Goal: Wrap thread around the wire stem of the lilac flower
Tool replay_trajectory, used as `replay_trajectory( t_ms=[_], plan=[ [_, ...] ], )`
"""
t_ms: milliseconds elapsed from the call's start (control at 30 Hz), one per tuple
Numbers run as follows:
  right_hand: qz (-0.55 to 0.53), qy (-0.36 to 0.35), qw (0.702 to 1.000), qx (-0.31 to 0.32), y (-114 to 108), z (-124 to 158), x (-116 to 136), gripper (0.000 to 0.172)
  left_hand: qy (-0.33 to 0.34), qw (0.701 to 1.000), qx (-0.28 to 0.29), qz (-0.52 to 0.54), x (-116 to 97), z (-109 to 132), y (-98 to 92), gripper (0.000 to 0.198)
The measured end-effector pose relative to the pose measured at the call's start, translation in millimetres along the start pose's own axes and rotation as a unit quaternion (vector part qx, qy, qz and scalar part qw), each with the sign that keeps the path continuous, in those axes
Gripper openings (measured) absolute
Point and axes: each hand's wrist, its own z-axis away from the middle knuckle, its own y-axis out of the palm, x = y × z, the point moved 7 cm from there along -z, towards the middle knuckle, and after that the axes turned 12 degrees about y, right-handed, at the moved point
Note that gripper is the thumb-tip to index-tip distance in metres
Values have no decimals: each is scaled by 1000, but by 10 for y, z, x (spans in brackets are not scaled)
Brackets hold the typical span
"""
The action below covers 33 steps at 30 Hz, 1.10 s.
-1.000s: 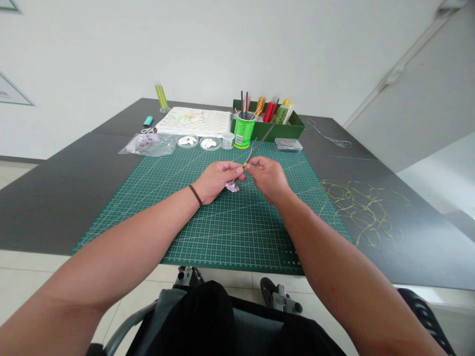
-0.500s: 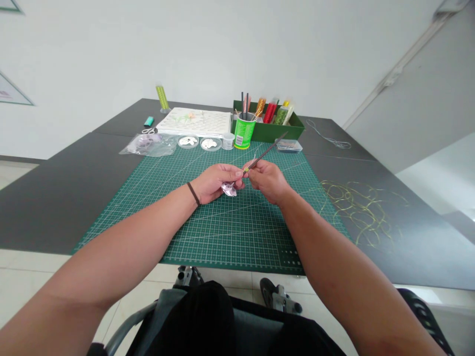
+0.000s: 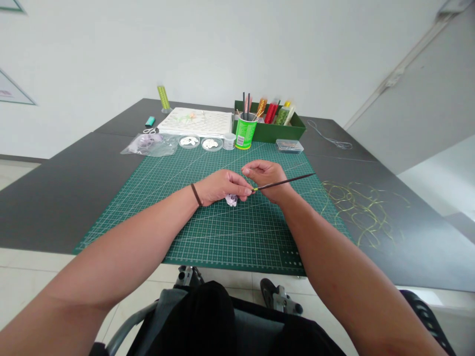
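Observation:
Both my hands meet over the middle of the green cutting mat (image 3: 208, 232). My left hand (image 3: 220, 185) is closed in a pinch on a small pale pink flower piece (image 3: 231, 200) that peeks out below its fingers. A thin dark stem wire (image 3: 285, 182) with a yellow-green bit at its near end runs from the flower out to the right, almost level. My right hand (image 3: 266, 179) is closed around that wire just right of the flower. The fingertips of the two hands touch.
At the mat's far edge stand a green cup (image 3: 244, 132) of tools, a green box (image 3: 278, 129) of glitter tubes, two small dishes (image 3: 200, 143), a little jar (image 3: 229, 141), a plastic bag (image 3: 150, 144) and a white board (image 3: 196, 122). Loose yellow-green thread (image 3: 361, 210) lies on the dark table at right.
The wire has swung from pointing up and away to lying nearly level, pointing right. Both hands dropped slightly toward the mat, still holding flower and wire.

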Motion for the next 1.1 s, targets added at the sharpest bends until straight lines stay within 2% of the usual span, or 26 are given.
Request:
replay_trajectory(
  t_ms=[267, 433, 600, 767, 967, 1100],
  plan=[
    [-8, -28, 999, -18, -26, 32, 73, 27, 8, 1000, 15, -23, 8, -5, 10, 14],
    [23, -54, 997, -51, -65, 37, 121, 28, 28, 998, 64, -11, -22, -7, 38, 17],
    [78, -74, 990, -91, -153, 15, 167, 32, 42, 991, 88, -94, -106, 33, -13, 14],
    [108, -75, 991, -23, -194, -14, 178, 32, 67, 973, 88, -201, -200, 75, -93, 10],
    [171, -89, 981, -18, -247, 61, 283, 33, 45, 970, 153, -182, -139, 107, -121, 14],
    [187, -101, 977, -9, -244, 69, 328, 33, 47, 956, 164, -239, -150, 114, -165, 12]
  ],
)
